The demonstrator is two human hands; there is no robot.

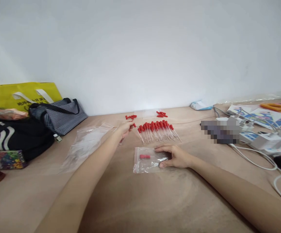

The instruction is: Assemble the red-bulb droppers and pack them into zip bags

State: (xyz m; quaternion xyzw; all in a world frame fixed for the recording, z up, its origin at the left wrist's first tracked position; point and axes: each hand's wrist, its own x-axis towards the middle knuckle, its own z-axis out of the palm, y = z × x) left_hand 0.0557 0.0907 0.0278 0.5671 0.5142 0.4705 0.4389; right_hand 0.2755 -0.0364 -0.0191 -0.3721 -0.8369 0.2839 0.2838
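My left hand reaches out toward the back of the table, its fingers closed around a small red rubber bulb. My right hand grips the right end of a clear zip bag lying flat on the table. Inside that bag, near its left end, is another red bulb. Beyond the bag, a row of clear droppers with red bulbs lies side by side. Loose red bulbs sit behind my left hand, and more red bulbs lie further right.
Left of my arm is a spread of clear plastic bags. A striped bag, a yellow bag and a black bag stand at the far left. White chargers and cables crowd the right side. Behind everything rises a wall.
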